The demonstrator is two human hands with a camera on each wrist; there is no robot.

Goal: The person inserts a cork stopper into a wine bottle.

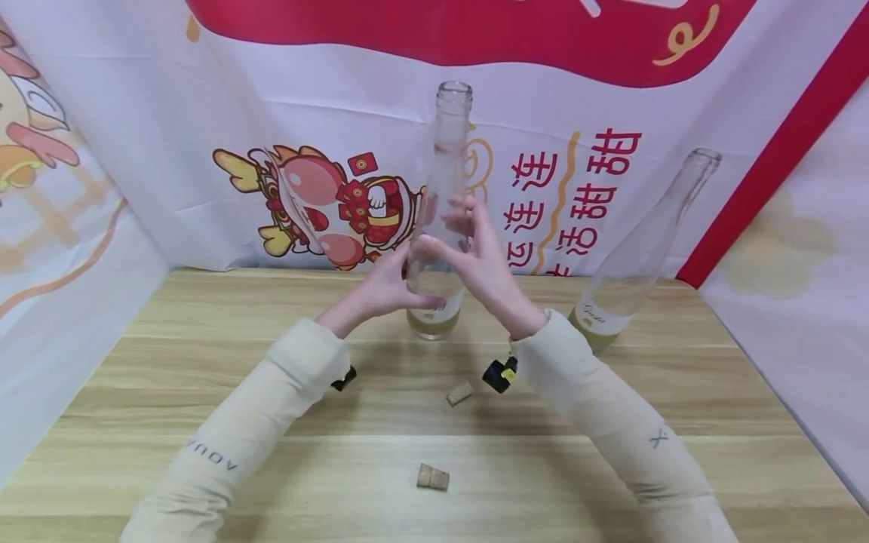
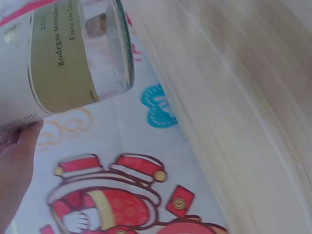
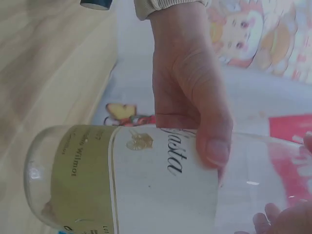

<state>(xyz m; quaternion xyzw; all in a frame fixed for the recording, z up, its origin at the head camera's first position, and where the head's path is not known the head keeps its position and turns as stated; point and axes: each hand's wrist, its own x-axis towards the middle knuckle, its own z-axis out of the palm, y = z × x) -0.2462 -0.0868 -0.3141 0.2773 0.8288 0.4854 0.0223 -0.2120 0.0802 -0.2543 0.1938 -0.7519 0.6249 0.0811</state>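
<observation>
Both hands hold a clear glass bottle [image 1: 451, 143], upright in the head view, with a white and olive label round its lower part. My left hand [image 1: 387, 288] grips it low, its thumb lying across the label [image 3: 161, 185]. Higher up, my right hand [image 1: 487, 268] has its thumb in front of the glass and its fingers on the far side. The bottle's mouth is uncovered. Through the glass near the base shows a small brown shape [image 2: 96, 25]; its kind is unclear. Two corks, one nearer the bottle [image 1: 459, 393] and one nearer me [image 1: 433, 477], lie on the table.
A second clear bottle [image 1: 634, 253] with a similar label stands at the right, beyond my right forearm. Printed cloth [image 1: 326, 90] hangs behind the wooden table [image 1: 163, 362] and along both sides. A small black device [image 1: 498, 375] sits below my right wrist.
</observation>
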